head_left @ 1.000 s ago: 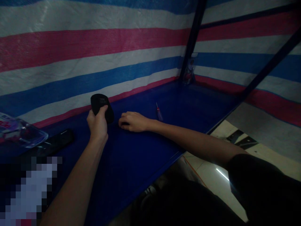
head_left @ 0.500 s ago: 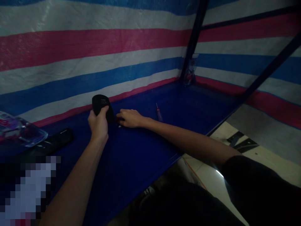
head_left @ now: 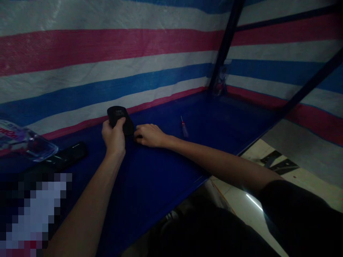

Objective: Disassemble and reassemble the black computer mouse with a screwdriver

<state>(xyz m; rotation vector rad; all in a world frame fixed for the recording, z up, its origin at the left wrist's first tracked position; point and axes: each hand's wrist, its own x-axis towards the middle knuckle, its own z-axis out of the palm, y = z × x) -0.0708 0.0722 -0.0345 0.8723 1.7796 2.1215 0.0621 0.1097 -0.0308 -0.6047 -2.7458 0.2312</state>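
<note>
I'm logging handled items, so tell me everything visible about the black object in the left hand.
The black object is rounded, smooth-looking and apparently plastic, with small pale print, unreadable here, near its upper end. The left hand grips it tilted, thumb on the printed face, over the blue tabletop. The right hand is by its lower right; whether they touch is unclear.

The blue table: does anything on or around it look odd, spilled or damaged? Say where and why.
A blocky, pixelated patch at the lower left looks odd: it hides what is there. Otherwise no spill or damage shows in dim light, and what shows of the black device in the left hand looks whole.
</note>
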